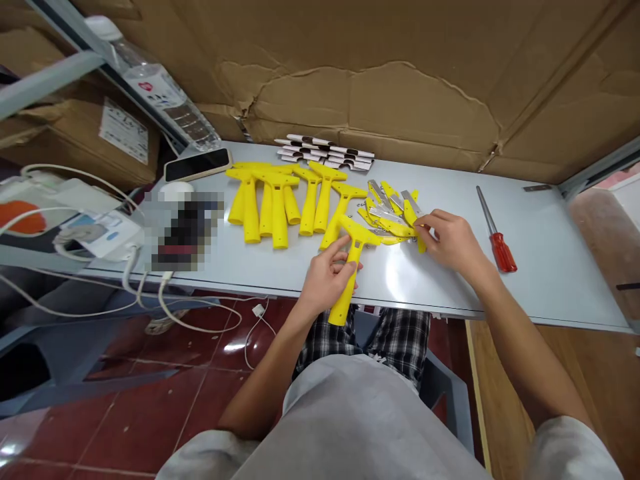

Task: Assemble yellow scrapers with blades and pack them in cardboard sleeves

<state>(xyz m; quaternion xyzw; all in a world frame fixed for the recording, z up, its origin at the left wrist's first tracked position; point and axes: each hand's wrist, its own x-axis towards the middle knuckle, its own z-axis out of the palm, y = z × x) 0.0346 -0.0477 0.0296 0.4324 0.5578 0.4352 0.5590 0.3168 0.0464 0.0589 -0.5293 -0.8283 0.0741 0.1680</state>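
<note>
Your left hand (327,279) grips a yellow handle (355,251), likely light, stiff; hold mid-shaft. Right hand (447,241): bunched at bladed pieces (397,228), grip unclear.

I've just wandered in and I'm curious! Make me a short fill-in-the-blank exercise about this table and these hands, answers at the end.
1. The left hand holds a T-shaped handle coloured ____.
2. The heap of small yellow-and-metal parts lies to the ____ of that handle.
3. Beyond the right hand lies a tapered tool whose handle is ____.
4. The clear bottle at the far left has a ____ cap.

Missing words: yellow; right; red; white.
</note>
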